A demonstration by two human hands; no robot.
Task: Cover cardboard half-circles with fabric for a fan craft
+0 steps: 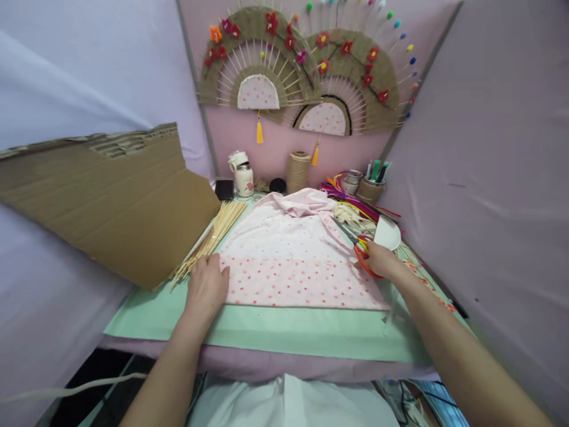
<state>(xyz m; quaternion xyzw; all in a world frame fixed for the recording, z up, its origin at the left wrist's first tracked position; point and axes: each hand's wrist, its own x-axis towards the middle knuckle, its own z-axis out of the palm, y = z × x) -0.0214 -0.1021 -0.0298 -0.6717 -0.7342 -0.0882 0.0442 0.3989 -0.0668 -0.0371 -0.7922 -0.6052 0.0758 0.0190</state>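
Observation:
A pink cloth with red dots point(293, 261) lies spread over the green mat point(284, 329) in front of me. My left hand point(205, 286) rests flat on the cloth's left front corner, fingers together and stretched out. My right hand point(377, 261) is closed round the orange handles of a pair of scissors point(355, 242), whose blades point back and left along the cloth's right edge. A bundle of thin wooden sticks point(213, 234) lies just left of the cloth, beyond my left hand.
A big cardboard sheet point(106, 196) leans at the left. At the back stand a twine spool point(297, 171), a small jar point(243, 178), a pen cup point(371, 187) and coloured pipe cleaners point(351, 201). A white half-disc point(387, 234) lies by my right hand. Two decorated fans point(302, 71) hang on the back wall.

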